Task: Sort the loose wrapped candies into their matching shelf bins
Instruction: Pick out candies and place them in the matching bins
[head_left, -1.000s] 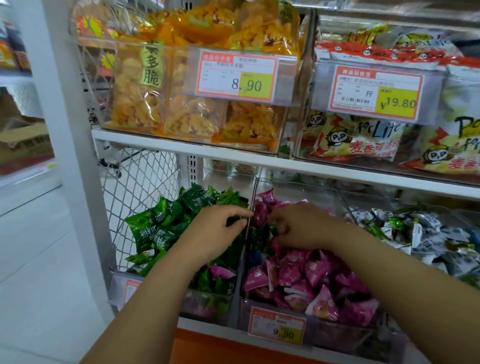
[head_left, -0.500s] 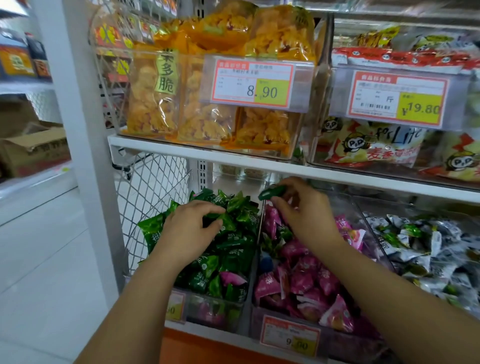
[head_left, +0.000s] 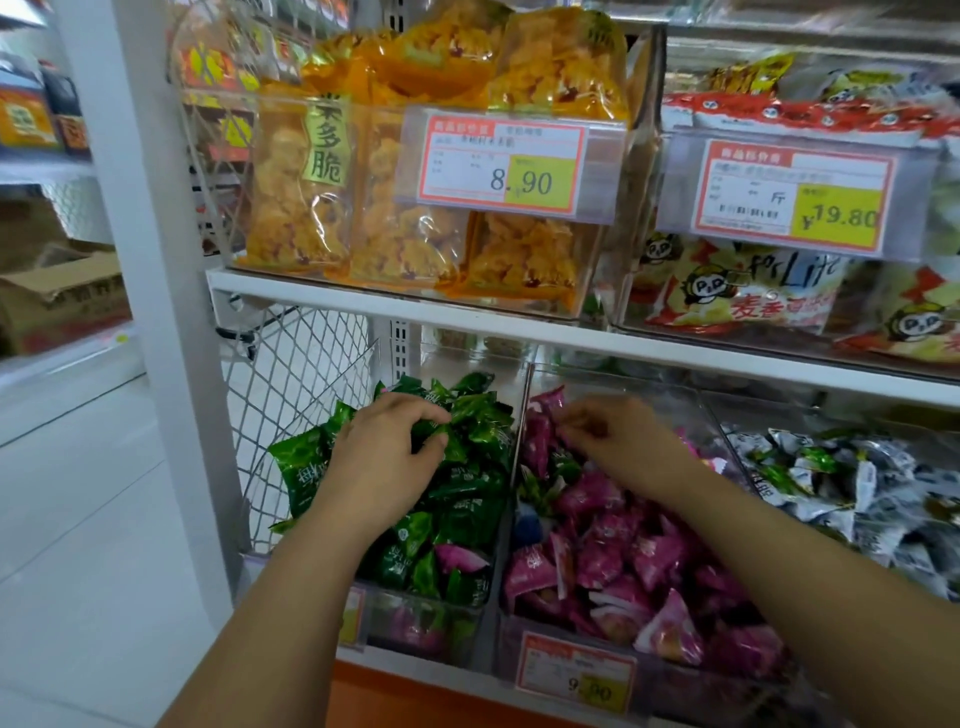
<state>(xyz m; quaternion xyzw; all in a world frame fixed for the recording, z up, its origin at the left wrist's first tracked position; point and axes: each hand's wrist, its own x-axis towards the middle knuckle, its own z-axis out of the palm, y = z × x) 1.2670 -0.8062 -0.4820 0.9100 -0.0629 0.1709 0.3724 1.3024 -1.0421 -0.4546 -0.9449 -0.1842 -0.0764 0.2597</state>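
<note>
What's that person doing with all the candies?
A person is sorting wrapped candies in a shop. Their left hand grips green candies in the left bin. Their right hand reaches among the pink candies in the next bin, where some green strays lie; its fingers are too blurred to read.

This is a shop's snack aisle. White metal shelves (head_left: 519, 332) carry clear plastic bins (head_left: 426, 623) heaped with green candies (head_left: 467, 499), pink candies (head_left: 623, 561) and silver-grey candies (head_left: 857, 483). Bagged orange snacks (head_left: 405, 234) sit above. Printed price tags reading 8.90 (head_left: 501, 158) and 19.80 (head_left: 789, 195) are on the bin fronts. A cardboard carton (head_left: 62, 296) sits on shelving at left.
</note>
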